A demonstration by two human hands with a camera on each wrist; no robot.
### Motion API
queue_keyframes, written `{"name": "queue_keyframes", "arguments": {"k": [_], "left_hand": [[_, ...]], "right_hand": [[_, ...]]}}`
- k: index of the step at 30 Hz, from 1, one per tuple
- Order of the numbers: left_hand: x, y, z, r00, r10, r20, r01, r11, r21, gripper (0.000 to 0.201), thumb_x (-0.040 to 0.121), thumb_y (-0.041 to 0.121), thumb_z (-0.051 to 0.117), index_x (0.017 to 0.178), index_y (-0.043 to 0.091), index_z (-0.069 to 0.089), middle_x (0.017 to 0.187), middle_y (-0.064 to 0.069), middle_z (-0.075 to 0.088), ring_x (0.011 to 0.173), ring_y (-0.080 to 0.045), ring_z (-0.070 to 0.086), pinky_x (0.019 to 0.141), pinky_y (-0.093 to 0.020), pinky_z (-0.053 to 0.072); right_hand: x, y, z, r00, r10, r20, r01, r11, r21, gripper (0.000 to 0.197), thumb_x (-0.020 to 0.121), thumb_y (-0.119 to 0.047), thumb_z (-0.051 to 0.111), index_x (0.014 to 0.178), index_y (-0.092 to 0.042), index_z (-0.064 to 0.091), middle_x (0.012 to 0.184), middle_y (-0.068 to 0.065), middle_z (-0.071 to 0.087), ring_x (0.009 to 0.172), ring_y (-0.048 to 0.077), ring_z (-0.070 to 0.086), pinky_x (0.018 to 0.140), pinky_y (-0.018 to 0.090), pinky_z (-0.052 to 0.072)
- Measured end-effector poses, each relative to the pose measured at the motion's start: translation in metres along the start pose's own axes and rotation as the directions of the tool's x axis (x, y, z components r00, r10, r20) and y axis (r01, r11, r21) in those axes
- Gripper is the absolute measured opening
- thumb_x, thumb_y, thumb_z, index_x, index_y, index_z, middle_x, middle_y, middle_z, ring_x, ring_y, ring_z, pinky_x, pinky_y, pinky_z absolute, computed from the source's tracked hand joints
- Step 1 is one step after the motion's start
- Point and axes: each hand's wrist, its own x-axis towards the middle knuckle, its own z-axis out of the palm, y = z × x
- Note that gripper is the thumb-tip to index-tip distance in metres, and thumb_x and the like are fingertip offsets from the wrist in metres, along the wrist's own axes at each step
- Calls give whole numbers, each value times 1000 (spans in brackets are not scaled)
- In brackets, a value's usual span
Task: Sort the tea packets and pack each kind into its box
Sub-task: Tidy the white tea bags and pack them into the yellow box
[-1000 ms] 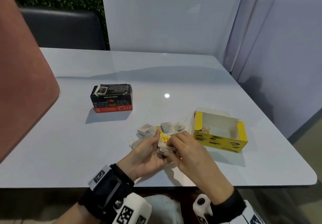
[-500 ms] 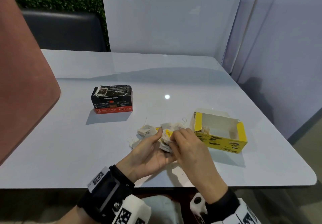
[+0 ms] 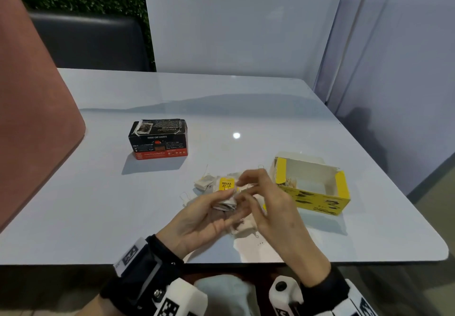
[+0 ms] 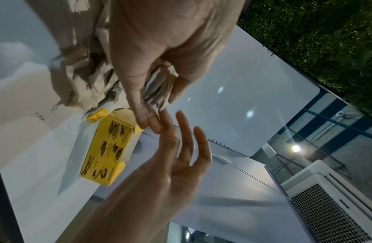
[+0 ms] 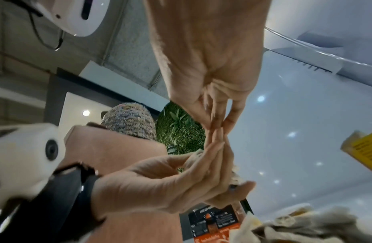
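My left hand (image 3: 204, 214) holds a small stack of white tea bags (image 3: 225, 203) above the table, thumb on top beside a yellow "RELAX" tag (image 3: 226, 184). The stack (image 4: 160, 92) shows between thumb and fingers in the left wrist view. My right hand (image 3: 270, 205) is just right of it, straight fingertips touching the stack's end and the left fingertips. The open yellow box (image 3: 317, 200) stands to the right with little inside. A closed black and red box (image 3: 158, 141) stands far left. Loose tea bags (image 3: 204, 181) lie behind my hands.
The white table (image 3: 246, 109) ends at a front edge just below my wrists. A pink seat back (image 3: 37, 123) rises at the left and a white partition (image 3: 234, 25) at the back. A crumpled heap of tea bags (image 4: 81, 69) lies under my left hand.
My right hand has lifted off the stack and now only touches it with its fingertips. The yellow tag on top has come into view. Both boxes have stayed put.
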Motion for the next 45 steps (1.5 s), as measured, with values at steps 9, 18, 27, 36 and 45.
{"name": "queue_keyframes", "arguments": {"k": [9,18,27,36,45], "left_hand": [[-16,2,5,979,-89,182,37,961,274,19,85,-5,53,99,1,64,88,-15,64,77,-20,66,83,-35,56],[-20,-4,7,957,-186,222,127,958,256,25,62,-3,78,77,14,66,69,-3,49,53,-7,44,56,-19,49],[-24,-8,16,992,26,120,-101,725,681,60,84,0,64,132,17,32,88,-10,58,73,-13,58,62,-22,52],[37,16,55,962,171,212,-229,90,969,101,83,33,66,148,27,-10,128,-4,54,116,-18,56,96,-29,45],[97,6,73,967,2,253,-236,-352,906,53,91,20,58,140,20,40,138,-11,48,119,-28,47,87,-26,31]], "right_hand": [[19,5,-18,834,440,332,-501,856,125,44,82,-26,68,123,-25,51,105,-7,60,81,2,60,68,19,49],[24,7,-19,819,392,419,-481,867,131,41,78,-33,71,117,-33,56,94,-5,59,75,5,56,64,20,39],[25,2,-39,837,322,442,-353,936,-13,18,73,-28,76,81,-20,62,65,-6,59,63,16,58,57,34,47],[59,29,-128,915,340,216,-254,903,-345,23,75,4,68,89,-14,67,77,4,66,55,15,61,60,24,53],[52,107,-102,718,435,543,125,687,-716,37,77,4,51,96,-23,68,101,4,62,94,27,61,77,33,49]]}}
